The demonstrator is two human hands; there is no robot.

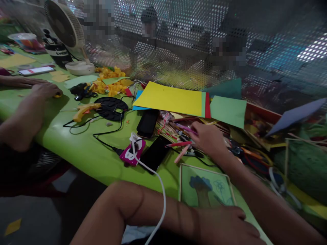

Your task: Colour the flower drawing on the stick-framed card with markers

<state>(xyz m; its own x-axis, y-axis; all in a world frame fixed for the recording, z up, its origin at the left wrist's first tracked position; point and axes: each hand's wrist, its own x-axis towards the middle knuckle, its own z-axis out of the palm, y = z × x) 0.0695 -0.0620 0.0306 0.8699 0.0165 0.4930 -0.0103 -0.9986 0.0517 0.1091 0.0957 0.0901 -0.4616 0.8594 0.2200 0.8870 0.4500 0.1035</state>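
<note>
My right hand (208, 139) reaches into a heap of thin coloured sticks (171, 131) on the green table (89, 149). Its fingers are pinched on a pink stick (184, 128), and a red stick (178, 144) lies just under them. My left arm crosses the bottom of the view. My left hand (226, 226) lies flat at the lower edge of a stick-framed drawing (204, 185) of a tree and a flower, holding nothing. A black phone (154, 153) lies left of the drawing.
Yellow paper (171, 98) and green paper (228, 110) lie behind the sticks. A pink device (133, 153) with a white cable, a glue gun (84, 110), a black disc (111, 107) and yellow petals (109, 85) sit to the left. Another person's arm (25, 112) rests far left. A fan (65, 27) stands behind.
</note>
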